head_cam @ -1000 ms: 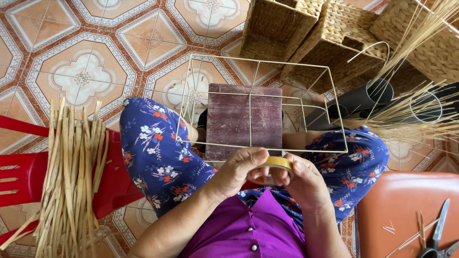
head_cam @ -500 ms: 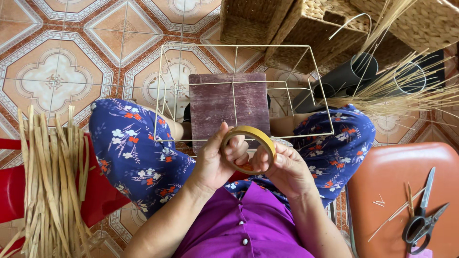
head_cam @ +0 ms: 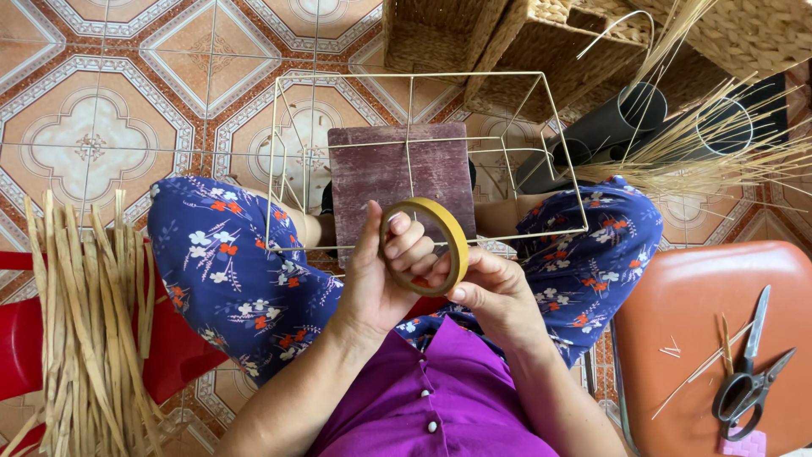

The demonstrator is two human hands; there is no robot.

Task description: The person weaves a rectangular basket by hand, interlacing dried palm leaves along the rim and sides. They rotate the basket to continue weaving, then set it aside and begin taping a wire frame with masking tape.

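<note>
Yellow ring-shaped tape roll [head_cam: 447, 239] pinched by left hand [head_cam: 382, 275] fingers through its hole, right hand [head_cam: 493, 294] fingers gripping lower rim, cream wire box frame [head_cam: 414, 161] on lap, woven straw baskets [head_cam: 507, 42] beyond

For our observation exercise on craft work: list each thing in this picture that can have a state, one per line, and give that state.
Roll of yellow tape: upright, held in both hands.
Left hand: fingers through the roll.
Right hand: thumb on the roll's rim.
Wire frame: bare, resting across the lap.
Scissors: closed, lying on the orange stool.
Straw strips: loose bundle on the red chair.
</note>
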